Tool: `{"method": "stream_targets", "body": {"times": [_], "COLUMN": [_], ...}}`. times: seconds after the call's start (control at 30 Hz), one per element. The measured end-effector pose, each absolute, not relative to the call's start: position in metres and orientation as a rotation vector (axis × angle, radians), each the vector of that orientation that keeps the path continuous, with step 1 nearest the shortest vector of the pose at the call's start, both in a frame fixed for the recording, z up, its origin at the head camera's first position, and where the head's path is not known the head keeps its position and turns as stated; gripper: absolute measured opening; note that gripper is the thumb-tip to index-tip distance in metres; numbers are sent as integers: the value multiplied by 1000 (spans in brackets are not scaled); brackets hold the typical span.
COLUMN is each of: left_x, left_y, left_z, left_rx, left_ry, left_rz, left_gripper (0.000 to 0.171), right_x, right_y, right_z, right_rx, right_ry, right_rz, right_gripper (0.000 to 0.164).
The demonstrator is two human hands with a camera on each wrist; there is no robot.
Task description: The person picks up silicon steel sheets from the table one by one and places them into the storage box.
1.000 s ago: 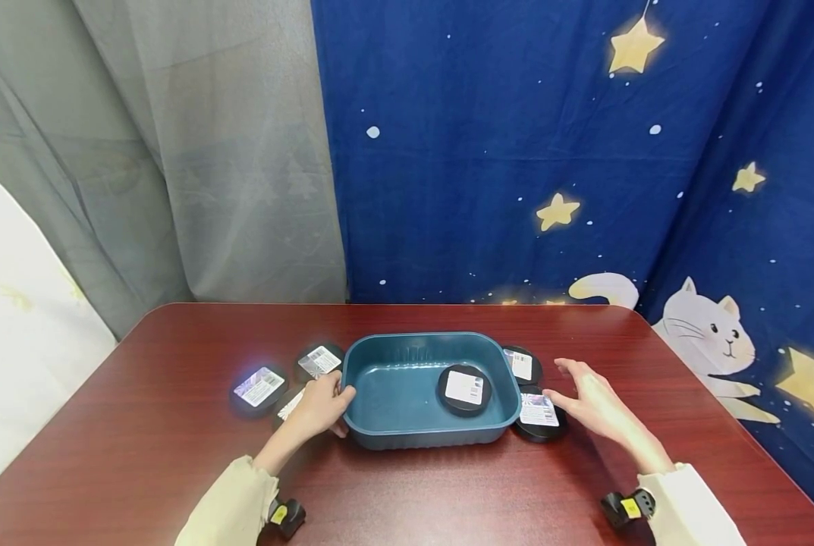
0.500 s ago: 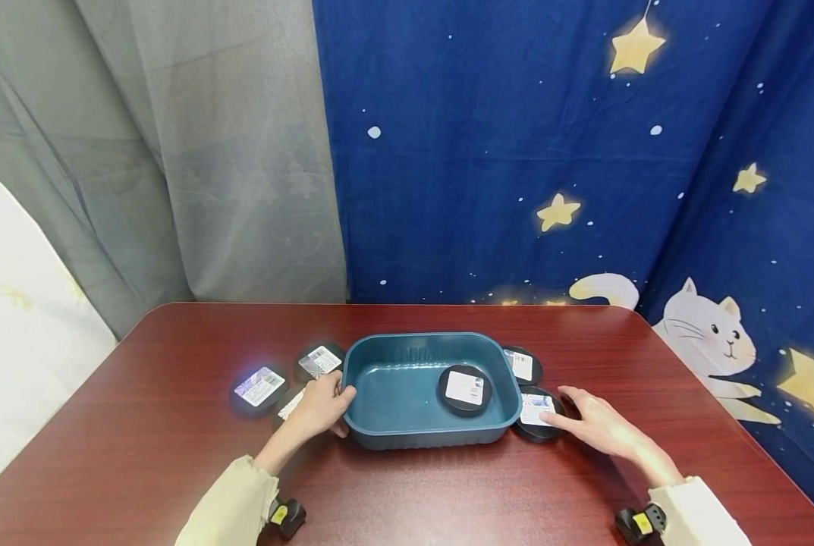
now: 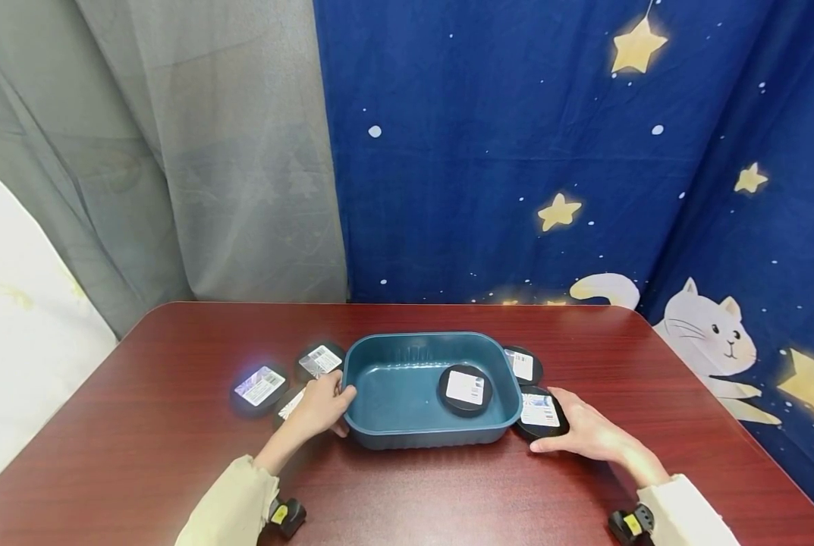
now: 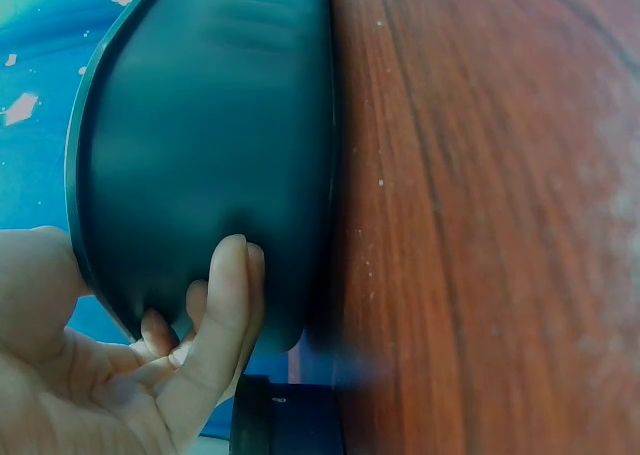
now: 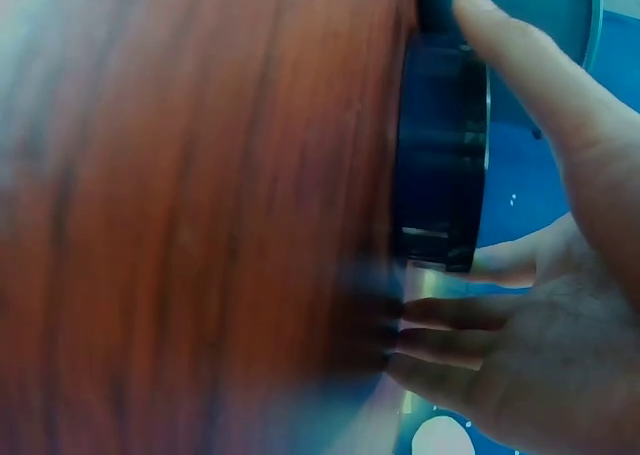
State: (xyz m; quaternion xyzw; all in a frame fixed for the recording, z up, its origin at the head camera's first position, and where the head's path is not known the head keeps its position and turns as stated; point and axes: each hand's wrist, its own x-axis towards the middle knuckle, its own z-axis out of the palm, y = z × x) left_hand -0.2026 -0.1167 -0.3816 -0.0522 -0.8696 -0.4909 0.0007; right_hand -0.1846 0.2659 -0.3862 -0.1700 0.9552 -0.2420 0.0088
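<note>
My left hand [image 3: 321, 406] grips the left side of a teal plastic basin [image 3: 407, 440], thumb over the rim and fingers against the outer wall [image 4: 200, 145]. Inside the basin, toward its right, lies a flat round black container [image 3: 464, 390] with a white label. My right hand [image 3: 584, 428] spans another such container [image 3: 539, 413] by the basin's right wall. Its thumb reaches along the near side and its fingers are at the far right edge. In the right wrist view this container [image 5: 440, 155] stands between the thumb and the extended fingers.
Behind it, a third round container [image 3: 524, 365] sits by the basin's right end. On the left are several more: one near the back [image 3: 319, 360], one farther left [image 3: 259, 389], and one [image 3: 287, 409] partly behind the left hand. They rest on a reddish-brown table [image 3: 407, 500].
My right hand has moved down and left, from hovering beside the right-hand container to spreading round it, its thumb shifting to the near side. The left hand and basin have stayed put.
</note>
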Motion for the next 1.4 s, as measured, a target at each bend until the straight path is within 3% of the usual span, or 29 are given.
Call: {"method": "stream_targets", "body": {"times": [0.2,0.53,1.4], "left_x": [-202,-202,-202], "left_y": [-117,-117,-116], "left_z": [-381,-380,-380], "left_rx": [-161,-174,-159], "left_ry": [-2733,-2739,-2741], "left_rz": [-1537,-1529,-1539], "left_gripper": [14,13,14], "right_x": [-187,-189,-189], "right_y": [264,260,262], "right_z": [-388,-386,-386], "right_rx": [-493,-527,-469], "right_ry": [2975,3046,3076], "right_rz": [-741,-664,-619], "right_gripper": [98,83,81]}}
